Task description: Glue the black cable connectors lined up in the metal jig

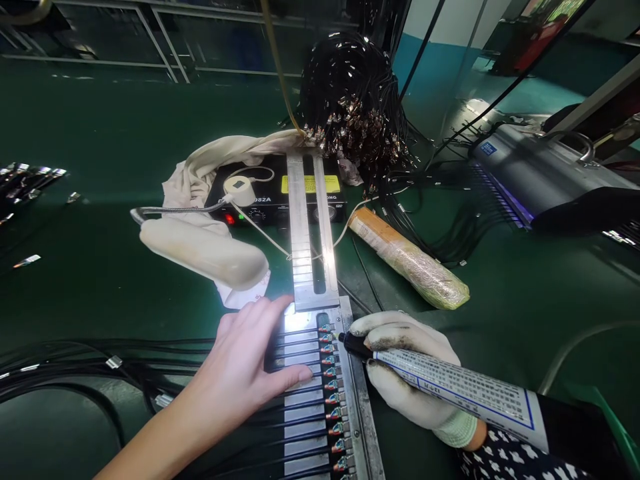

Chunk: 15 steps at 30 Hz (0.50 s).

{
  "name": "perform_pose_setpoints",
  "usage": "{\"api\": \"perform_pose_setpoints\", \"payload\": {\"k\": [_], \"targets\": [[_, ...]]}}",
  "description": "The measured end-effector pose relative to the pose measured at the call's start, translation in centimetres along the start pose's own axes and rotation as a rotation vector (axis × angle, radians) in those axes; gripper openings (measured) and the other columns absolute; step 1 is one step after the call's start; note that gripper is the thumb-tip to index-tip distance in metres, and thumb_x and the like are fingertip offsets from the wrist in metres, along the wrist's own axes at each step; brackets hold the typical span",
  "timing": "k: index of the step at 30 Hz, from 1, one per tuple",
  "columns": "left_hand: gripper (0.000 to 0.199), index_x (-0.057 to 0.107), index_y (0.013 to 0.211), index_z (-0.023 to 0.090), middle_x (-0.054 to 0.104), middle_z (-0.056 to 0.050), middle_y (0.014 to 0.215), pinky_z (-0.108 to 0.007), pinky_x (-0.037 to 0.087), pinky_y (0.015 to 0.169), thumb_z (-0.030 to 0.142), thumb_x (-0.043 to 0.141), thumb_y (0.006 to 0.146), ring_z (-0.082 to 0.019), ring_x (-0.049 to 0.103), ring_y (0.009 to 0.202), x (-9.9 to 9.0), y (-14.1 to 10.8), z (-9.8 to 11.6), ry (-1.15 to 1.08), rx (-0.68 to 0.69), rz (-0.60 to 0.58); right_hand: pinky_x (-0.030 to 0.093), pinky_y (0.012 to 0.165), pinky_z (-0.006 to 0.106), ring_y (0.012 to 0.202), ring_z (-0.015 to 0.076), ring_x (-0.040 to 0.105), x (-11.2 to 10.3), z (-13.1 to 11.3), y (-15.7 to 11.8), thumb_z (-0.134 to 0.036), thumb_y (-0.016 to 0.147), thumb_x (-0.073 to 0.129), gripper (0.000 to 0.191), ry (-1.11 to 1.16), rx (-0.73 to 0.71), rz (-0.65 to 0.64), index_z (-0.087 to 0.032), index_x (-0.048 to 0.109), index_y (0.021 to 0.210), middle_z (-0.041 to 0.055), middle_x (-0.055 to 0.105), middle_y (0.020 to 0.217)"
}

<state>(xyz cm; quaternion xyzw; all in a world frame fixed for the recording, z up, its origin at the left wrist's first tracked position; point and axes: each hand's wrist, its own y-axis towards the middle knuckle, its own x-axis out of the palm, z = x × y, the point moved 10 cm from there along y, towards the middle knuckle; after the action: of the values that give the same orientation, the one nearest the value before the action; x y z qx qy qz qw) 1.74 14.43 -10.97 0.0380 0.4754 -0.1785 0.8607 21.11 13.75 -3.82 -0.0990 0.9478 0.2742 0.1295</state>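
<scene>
My left hand (245, 360) is bare, its fingers stretched toward the top of a metal cable fixture (305, 437) and its thumb lying across the cables. Several black cables (303, 403) lie side by side in the fixture, their stripped coloured wires meeting small metal connectors (336, 417) along the right side. In its white glove, my right hand (415, 373) grips a printed glue tube (460, 393) with a black nozzle. The nozzle tip points left, close to the upper connectors; whether it touches one I cannot tell.
Beyond the fixture, a slotted metal plate (301, 233) leans over a black control box (273, 212). A white lamp (205, 253) hangs left of it. A wrapped block (410, 257), a cable bundle (350, 87) and a grey machine (550, 173) are at right and back.
</scene>
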Motion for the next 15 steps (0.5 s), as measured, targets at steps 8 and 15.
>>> {"api": "perform_pose_setpoints", "payload": {"k": [8,15], "targets": [[0.073,0.032,0.138,0.031,0.053,-0.005,0.116,-0.042,0.035,0.090,0.069,0.058,0.081,-0.029,0.049,0.109,0.08,-0.05,-0.09,0.001,-0.015,-0.026,0.060,0.077,0.034,0.086,0.0210,0.069,-0.05,-0.19,0.35,-0.004,0.069,0.065,0.027,0.008,-0.006,0.013,-0.018,0.064,0.093,0.0062,0.069,0.097],[0.072,0.033,0.137,0.031,0.054,-0.005,0.115,-0.042,0.035,0.089,0.068,0.059,0.081,-0.029,0.049,0.108,0.02,0.08,0.01,-0.008,-0.010,-0.012,0.060,0.078,0.035,0.087,0.0216,0.069,0.00,0.02,0.29,-0.003,0.069,0.065,0.029,0.018,-0.003,0.012,-0.018,0.064,0.094,0.0065,0.069,0.099]]}}
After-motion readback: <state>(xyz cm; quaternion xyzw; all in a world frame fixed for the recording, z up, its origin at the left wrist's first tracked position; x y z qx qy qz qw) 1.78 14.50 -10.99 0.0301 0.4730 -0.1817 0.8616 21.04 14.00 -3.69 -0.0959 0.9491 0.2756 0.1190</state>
